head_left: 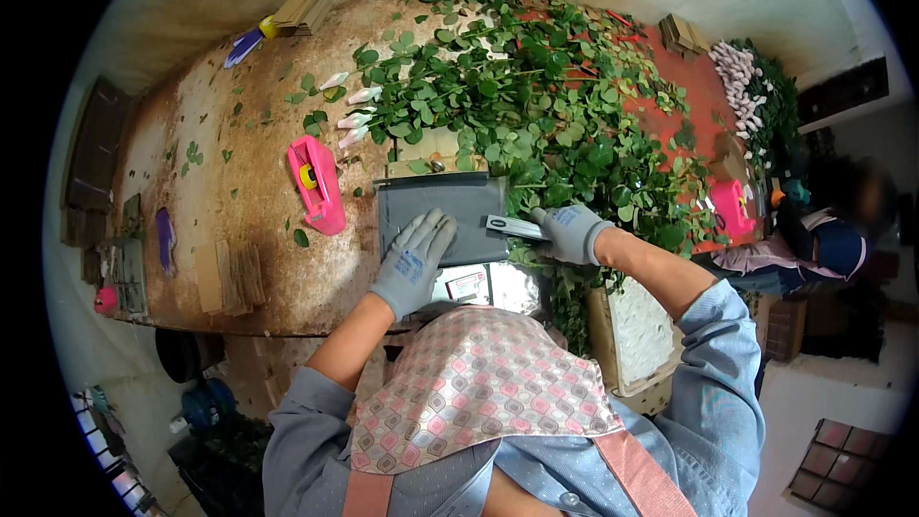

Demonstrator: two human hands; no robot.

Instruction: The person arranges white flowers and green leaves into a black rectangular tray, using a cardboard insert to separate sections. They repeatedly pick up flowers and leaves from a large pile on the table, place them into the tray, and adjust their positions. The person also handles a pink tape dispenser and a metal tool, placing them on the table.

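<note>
My left hand [413, 263], in a grey work glove, lies flat with fingers stretched over a dark grey rectangular sheet [450, 201] on the bench in front of me. My right hand [574, 234], gloved the same way, is closed around a silver and black hand stapler [517, 227]. The stapler's tip reaches over the right part of the sheet. A wooden board edge [421, 166] shows just beyond the sheet. Past it lie many leafy rose stems [536, 77], with pale pink rose buds [355, 121] at their left end.
A pink tape dispenser [318, 187] stands left of the sheet. Cardboard pieces [230, 276] and a purple glove [166, 241] lie farther left. At the right are another pink dispenser [732, 208], bundled roses [737, 86] and a co-worker [814, 239]. A white-lined crate [639, 340] sits below the bench edge.
</note>
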